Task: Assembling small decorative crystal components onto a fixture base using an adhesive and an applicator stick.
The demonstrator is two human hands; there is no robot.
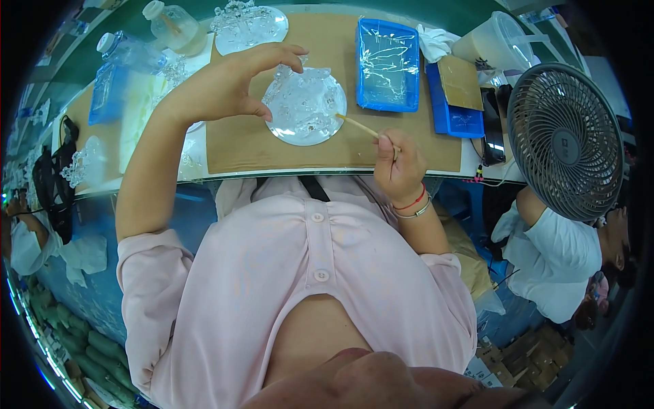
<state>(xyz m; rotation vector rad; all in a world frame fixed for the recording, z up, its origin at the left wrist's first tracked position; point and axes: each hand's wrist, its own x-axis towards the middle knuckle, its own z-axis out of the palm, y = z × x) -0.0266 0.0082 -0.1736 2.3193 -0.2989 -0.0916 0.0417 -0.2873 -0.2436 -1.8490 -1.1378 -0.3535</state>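
A round, shiny plate (305, 126) lies on the brown board in front of me, with small clear, glassy pieces (306, 88) on it. My left hand (235, 80) curves around the plate's left side. Its thumb and fingers are wide apart, the thumb close to the rim and the fingertips over the upper edge. Between thumb and fingers of my right hand (400, 162) is a thin wooden stick (361, 127). The stick's tip reaches the plate's right rim. Whether it touches a piece is too small to tell.
Another round plate (269, 31) heaped with clear pieces stands at the back. Right of centre sits a blue tray (388, 65) with clear wrap; farther right are a blue box (463, 123), a phone (492, 126) and a fan (565, 142). Plastic bottles (174, 27) stand at the back left.
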